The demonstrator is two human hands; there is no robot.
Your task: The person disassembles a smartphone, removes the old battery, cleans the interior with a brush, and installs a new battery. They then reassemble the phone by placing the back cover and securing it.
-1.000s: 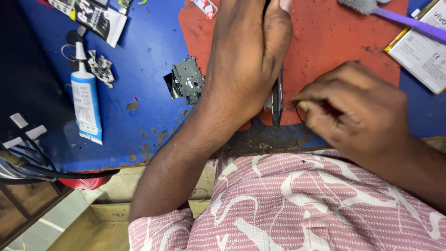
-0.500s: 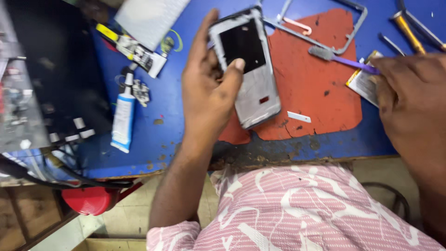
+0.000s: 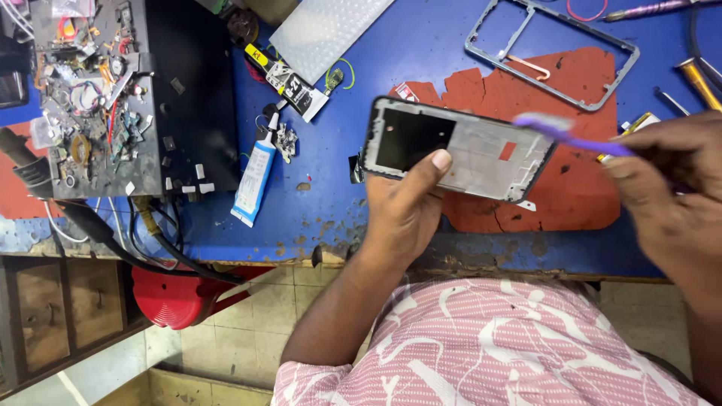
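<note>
My left hand (image 3: 402,207) holds a phone display frame (image 3: 481,150) by its lower edge, thumb resting on the dark inner panel, the part lying sideways above the blue bench. My right hand (image 3: 669,188) grips a purple brush (image 3: 560,129) whose blurred head sits over the frame's right end. Under both lies a worn red mat (image 3: 564,188).
An empty grey phone frame (image 3: 553,49) lies at the back. A glue tube (image 3: 254,177) and a small circuit piece (image 3: 286,139) sit left of the hands. A black box (image 3: 188,98) with a tray of small parts (image 3: 90,90) fills the left. Tools (image 3: 696,79) lie at far right.
The left hand has turned the phone frame from upright to sideways and lifted it. The right hand picked up the purple brush and brought it over the frame. The view shifted.
</note>
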